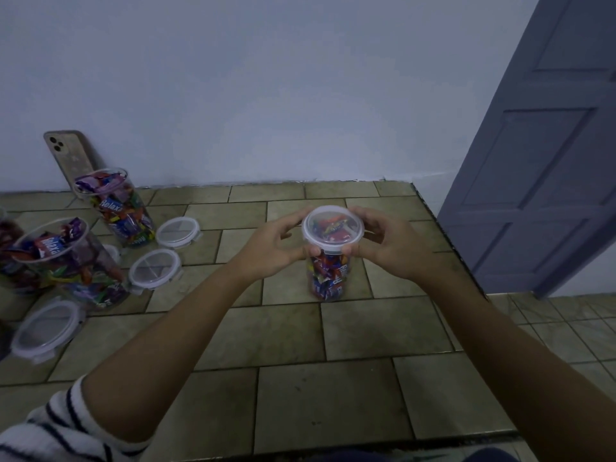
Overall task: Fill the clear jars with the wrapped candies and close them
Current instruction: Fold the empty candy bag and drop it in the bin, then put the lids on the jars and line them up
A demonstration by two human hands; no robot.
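A clear jar [328, 278] full of wrapped candies stands on the tiled counter [360, 331], with a white-rimmed lid [332, 228] sitting on top. My left hand [273, 248] grips the lid's left side, thumb at the front rim. My right hand [390, 245] grips the right side the same way. At the left stand two lidless jars [116, 208] [66, 265] filled with candies. Three loose lids [178, 232] [155, 269] [46, 330] lie near them.
A phone [68, 158] leans against the wall behind the far jar. Part of another candy jar [10, 251] shows at the left edge. The counter ends at the right, with tiled floor [566, 331] below and a blue door [546, 145] beyond.
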